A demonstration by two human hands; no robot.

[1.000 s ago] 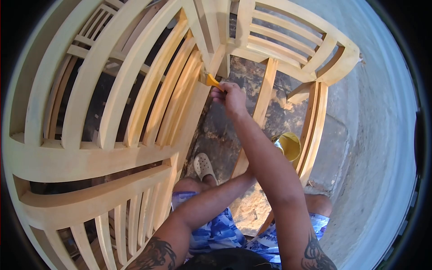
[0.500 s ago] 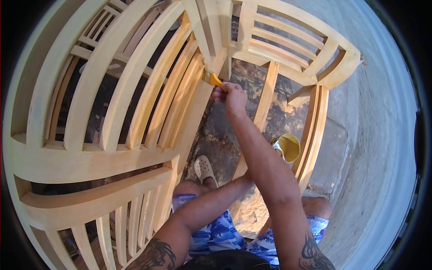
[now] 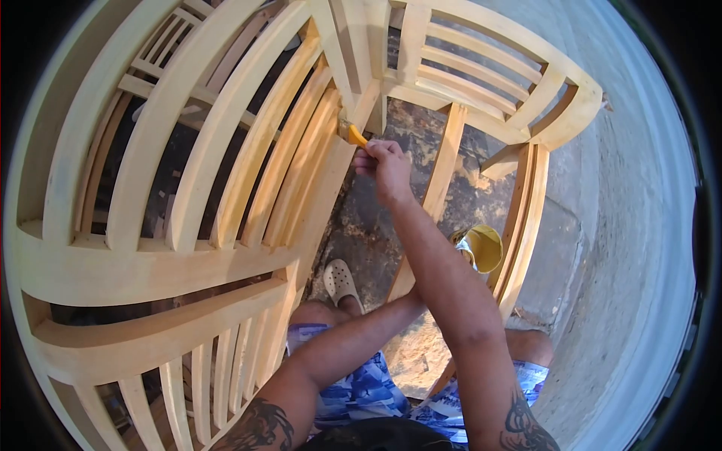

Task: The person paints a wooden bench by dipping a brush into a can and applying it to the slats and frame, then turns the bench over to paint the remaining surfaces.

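The left hand is hidden behind the right forearm; the bristles of the brush [image 3: 351, 135] blur into pale wood. Slatted wooden chairs [image 3: 226, 150] stand on a stained stone floor [image 3: 361, 225] beside a grey wall [image 3: 639, 225]; at upper centre the right hand [image 3: 387, 169] clenches the brush, which lies diagonally, bristles pointing up-left.

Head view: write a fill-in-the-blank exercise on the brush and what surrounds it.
The right hand grips a brush with a ____ handle.
Its bristles touch a slatted frame made of ____.
The tub on the floor stands to the ____ of the right forearm.
Missing words: yellow; wood; right.
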